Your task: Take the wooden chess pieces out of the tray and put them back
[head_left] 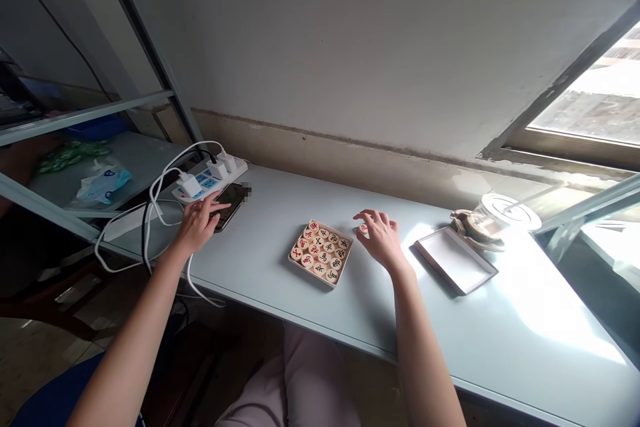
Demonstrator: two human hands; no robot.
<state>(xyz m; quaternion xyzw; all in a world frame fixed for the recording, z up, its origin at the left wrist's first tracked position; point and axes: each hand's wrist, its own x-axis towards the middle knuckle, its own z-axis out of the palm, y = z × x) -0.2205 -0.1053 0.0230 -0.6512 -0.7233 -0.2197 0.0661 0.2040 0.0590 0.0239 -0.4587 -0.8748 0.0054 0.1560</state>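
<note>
An open square box [321, 254] of round wooden pieces with red and black characters lies on the grey table. Right of it, my right hand [379, 233] is over a round piece with a red character [363, 229], fingers curved and apart; the piece shows between thumb and fingers, and whether they touch it is unclear. My left hand [203, 217] reaches to a dark phone [231, 207] at the left, fingers spread, fingertips at its screen. An empty box lid [456, 260] lies to the right of my right hand.
A white power strip [210, 179] with plugs and white cables stands behind the phone. Brown objects [477, 230] and a clear plastic container [510, 212] are at the back right. The table's front edge [300, 323] runs before my legs. Metal frames stand at both sides.
</note>
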